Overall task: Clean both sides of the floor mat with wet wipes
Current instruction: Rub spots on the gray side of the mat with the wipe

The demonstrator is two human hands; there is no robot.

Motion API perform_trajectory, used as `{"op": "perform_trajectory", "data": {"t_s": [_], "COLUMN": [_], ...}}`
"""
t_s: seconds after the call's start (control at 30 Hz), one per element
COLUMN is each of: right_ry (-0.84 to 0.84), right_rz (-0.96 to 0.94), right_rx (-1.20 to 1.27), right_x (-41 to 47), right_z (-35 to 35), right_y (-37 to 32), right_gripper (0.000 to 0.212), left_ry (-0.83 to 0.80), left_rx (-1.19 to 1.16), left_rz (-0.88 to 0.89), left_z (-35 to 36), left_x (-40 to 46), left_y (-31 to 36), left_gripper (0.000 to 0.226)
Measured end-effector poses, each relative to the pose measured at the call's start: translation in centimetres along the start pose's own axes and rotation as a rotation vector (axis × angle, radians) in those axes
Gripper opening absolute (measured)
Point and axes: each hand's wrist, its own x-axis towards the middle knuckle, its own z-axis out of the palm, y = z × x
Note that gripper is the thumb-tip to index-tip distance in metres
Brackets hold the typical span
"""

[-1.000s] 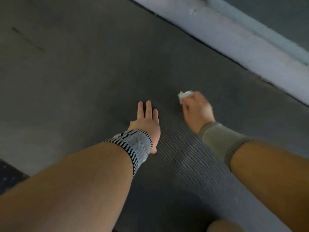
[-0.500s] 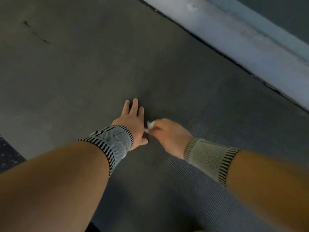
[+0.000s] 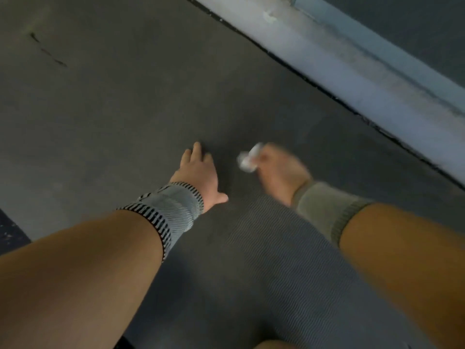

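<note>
A dark grey floor mat (image 3: 125,117) fills most of the view. My left hand (image 3: 198,172) lies flat on it, fingers straight, pressing it down; a striped grey wrist band covers the wrist. Just to its right my right hand (image 3: 279,170), blurred by motion, grips a crumpled white wet wipe (image 3: 247,158) against the mat. The wipe sticks out at the fingertips. A plain greyish band wraps the right wrist.
A pale blue-white ledge (image 3: 352,71) runs diagonally along the mat's far right edge, with a darker surface behind it. A dark speckled floor strip (image 3: 10,230) shows at the left edge. Faint scuff marks (image 3: 47,50) lie on the mat at top left.
My right hand swept the wipe in beside my left hand, then back out to the right and away from me. My left hand stayed pressed flat on the mat.
</note>
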Motion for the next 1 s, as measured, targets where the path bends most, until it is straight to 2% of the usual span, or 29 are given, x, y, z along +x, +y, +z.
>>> {"op": "perform_trajectory", "data": {"t_s": [0.07, 0.1, 0.13, 0.23, 0.27, 0.33, 0.37, 0.43, 0.47, 0.5, 0.53, 0.63, 0.67, 0.7, 0.8, 0.83, 0.87, 0.9, 0.97, 1.0], "right_ry": [0.267, 0.316, 0.266, -0.233, -0.287, -0.184, -0.076, 0.240, 0.391, 0.434, 0.385, 0.029, 0.020, 0.080, 0.408, 0.468, 0.424, 0.284, -0.076, -0.176], "right_rz": [0.394, 0.425, 0.370, -0.036, -0.120, -0.100, 0.045, 0.402, 0.493, 0.486, 0.424, 0.073, 0.046, 0.097, 0.487, 0.517, 0.490, 0.370, 0.037, -0.133], "right_rx": [0.149, 0.181, 0.209, -0.021, -0.063, -0.111, -0.091, 0.029, 0.089, 0.060, 0.070, -0.170, -0.182, -0.200, -0.149, -0.158, -0.160, -0.104, -0.141, -0.224], "right_x": [1.6, 1.4, 0.0, -6.3, -6.8, -3.9, -1.8, 1.8, 2.5, 2.5, 2.0, -1.1, -0.7, 0.4, 4.2, 4.8, 4.8, 4.0, 1.5, 0.7], "right_z": [-2.6, -2.3, -1.2, 1.8, 1.1, -1.8, -3.8, -6.9, -7.0, -6.3, -5.1, -2.8, -3.5, -4.6, -7.5, -7.0, -5.7, -3.9, -0.8, -0.8], "right_y": [2.4, 2.9, 2.7, 0.4, 0.8, 3.4, 4.9, 7.3, 8.4, 8.7, 8.3, 7.0, 7.5, 8.1, 8.7, 8.0, 7.0, 5.9, 3.1, 2.6], "right_gripper": [0.019, 0.021, 0.024, 0.025, 0.025, 0.025, 0.025, 0.021, 0.020, 0.019, 0.018, 0.021, 0.021, 0.019, 0.018, 0.020, 0.022, 0.023, 0.022, 0.022], "left_ry": [-0.030, -0.057, -0.077, -0.108, -0.111, -0.110, -0.111, -0.111, -0.108, -0.104, -0.105, -0.102, -0.095, -0.086, -0.066, -0.055, -0.045, -0.039, -0.020, -0.012], "left_rx": [-0.062, -0.064, -0.055, 0.011, 0.026, 0.028, 0.028, 0.035, 0.040, 0.041, 0.040, 0.039, 0.041, 0.049, 0.084, 0.091, 0.093, 0.089, 0.076, 0.069], "left_rz": [0.031, 0.017, -0.013, -0.050, -0.049, -0.064, -0.067, -0.065, -0.065, -0.067, -0.068, -0.051, -0.047, -0.042, -0.021, -0.014, -0.009, -0.003, 0.006, 0.010], "left_z": [0.6, 0.8, 0.9, 0.9, 0.9, 0.8, 0.8, 1.0, 1.0, 0.9, 0.9, 1.1, 1.2, 1.3, 1.6, 1.7, 1.7, 1.8, 1.9, 1.9], "left_x": [0.3, 0.5, 0.7, 1.1, 1.1, 1.1, 1.1, 1.1, 1.1, 1.2, 1.2, 1.2, 1.2, 1.2, 1.2, 1.2, 1.2, 1.1, 1.1, 1.1], "left_y": [2.1, 3.1, 3.9, 4.9, 4.9, 4.8, 4.9, 5.1, 5.1, 5.1, 5.0, 5.0, 4.9, 4.7, 4.3, 4.2, 4.0, 3.9, 3.7, 3.5], "left_gripper": [0.125, 0.129, 0.131, 0.137, 0.137, 0.136, 0.136, 0.136, 0.137, 0.136, 0.136, 0.136, 0.136, 0.136, 0.136, 0.135, 0.135, 0.135, 0.135, 0.135]}}
